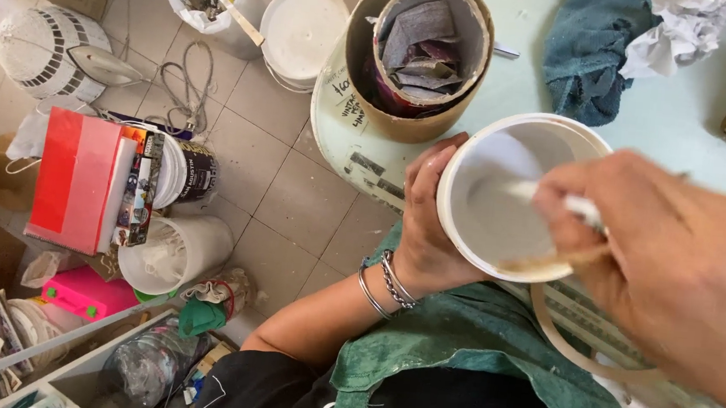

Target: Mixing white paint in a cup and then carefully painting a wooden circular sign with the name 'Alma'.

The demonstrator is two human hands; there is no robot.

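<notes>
Head view: the left hand (427,227) grips the round white plastic tub (504,190) at its left wall, held over the pale table (686,118) edge; the right hand (673,257), closed on a paint-coated stirring stick (556,203), reaches in from the right, stick lying roughly level across the tub.

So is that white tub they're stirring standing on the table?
No, the left hand holds the white tub up above the lap, off the table, while the right hand works a stick in it.

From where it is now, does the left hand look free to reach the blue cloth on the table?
Probably not: the left hand is wrapped around the white tub, while the blue cloth lies beyond it and the cardboard tube.
</notes>
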